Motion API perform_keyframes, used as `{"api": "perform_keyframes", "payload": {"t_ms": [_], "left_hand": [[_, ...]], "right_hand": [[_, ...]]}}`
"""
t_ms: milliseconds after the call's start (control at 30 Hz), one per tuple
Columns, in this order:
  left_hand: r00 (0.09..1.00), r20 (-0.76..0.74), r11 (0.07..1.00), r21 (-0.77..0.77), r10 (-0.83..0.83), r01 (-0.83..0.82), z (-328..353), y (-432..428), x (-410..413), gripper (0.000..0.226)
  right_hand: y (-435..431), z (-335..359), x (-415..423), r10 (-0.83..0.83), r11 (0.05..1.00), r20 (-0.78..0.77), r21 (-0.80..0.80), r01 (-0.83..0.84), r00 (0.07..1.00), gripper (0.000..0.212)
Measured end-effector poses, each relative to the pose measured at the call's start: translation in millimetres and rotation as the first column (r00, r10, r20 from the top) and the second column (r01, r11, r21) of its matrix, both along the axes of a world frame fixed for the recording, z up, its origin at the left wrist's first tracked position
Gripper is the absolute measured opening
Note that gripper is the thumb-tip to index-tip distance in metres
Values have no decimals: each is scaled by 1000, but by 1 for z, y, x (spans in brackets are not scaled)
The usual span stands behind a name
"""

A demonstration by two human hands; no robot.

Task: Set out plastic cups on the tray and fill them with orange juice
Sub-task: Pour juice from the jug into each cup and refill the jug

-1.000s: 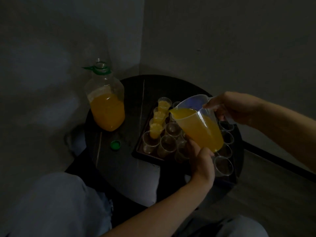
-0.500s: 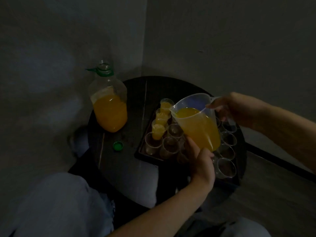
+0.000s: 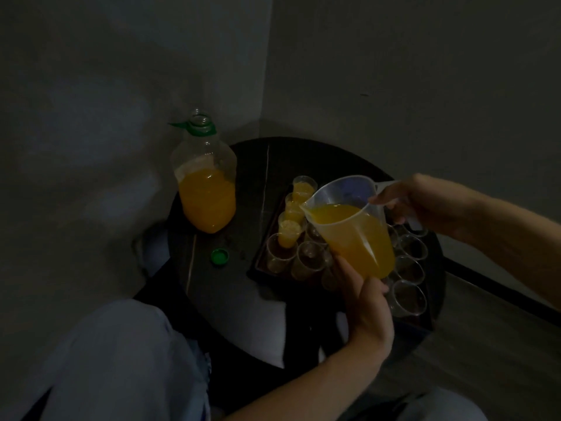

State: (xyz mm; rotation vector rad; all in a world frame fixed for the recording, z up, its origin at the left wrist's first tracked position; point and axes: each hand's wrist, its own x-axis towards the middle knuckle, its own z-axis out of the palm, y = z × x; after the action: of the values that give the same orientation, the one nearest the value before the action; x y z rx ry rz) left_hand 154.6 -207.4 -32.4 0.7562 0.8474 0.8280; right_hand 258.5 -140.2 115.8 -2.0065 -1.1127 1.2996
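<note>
A clear plastic jug (image 3: 352,226) half full of orange juice hangs tilted to the left over a dark tray (image 3: 258,262) of small clear plastic cups. My right hand (image 3: 425,205) grips the jug's handle. My left hand (image 3: 364,302) cups the jug's bottom from below. Its spout sits above the left column, where three cups (image 3: 293,208) hold juice. The front cup of that column (image 3: 280,253) and the cups beside it (image 3: 309,259) stand empty. More empty cups (image 3: 408,296) line the tray's right side. The jug hides the middle cups.
The tray rests on a small round dark table (image 3: 230,287) in a room corner. A large open juice bottle (image 3: 206,189), about half full, stands at the table's left edge, its green cap (image 3: 219,256) lying in front of it. My knee in jeans (image 3: 121,360) is below.
The jug has tipped back slightly and its spout has shifted a little toward the front of the left column. Both hands keep their hold.
</note>
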Motion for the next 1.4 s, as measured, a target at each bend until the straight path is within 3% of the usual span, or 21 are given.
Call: {"api": "perform_keyframes", "payload": {"t_ms": [133, 333, 467, 667, 800, 1167, 1400], "left_hand": [[1000, -14, 1000, -6, 6, -6, -10, -3, 0, 102], [1000, -2, 1000, -12, 10, -10, -12, -5, 2, 101], [1000, -4, 1000, -8, 16, -16, -12, -9, 2, 87], [1000, 5, 1000, -26, 16, -16, -14, -12, 3, 91], [1000, -1, 999, -35, -1, 1, -18, -15, 5, 88], [999, -17, 998, -43, -41, 40, -15, -16, 4, 97], [999, -21, 999, -27, -44, 44, -26, -18, 7, 97]], "right_hand": [[0, -4, -3, 43, 999, 43, -13, -43, 998, 48], [1, -6, -4, 34, 999, 79, -30, -32, 996, 41], [2, -6, -5, 48, 998, 127, -49, -42, 991, 38], [0, -5, -6, 69, 995, 144, -78, -58, 987, 34], [0, -5, -7, 75, 995, 163, -84, -62, 984, 16], [3, -5, -6, 51, 992, 210, -120, -26, 976, 15], [5, -9, -6, 46, 994, 154, -103, -30, 987, 18]]}}
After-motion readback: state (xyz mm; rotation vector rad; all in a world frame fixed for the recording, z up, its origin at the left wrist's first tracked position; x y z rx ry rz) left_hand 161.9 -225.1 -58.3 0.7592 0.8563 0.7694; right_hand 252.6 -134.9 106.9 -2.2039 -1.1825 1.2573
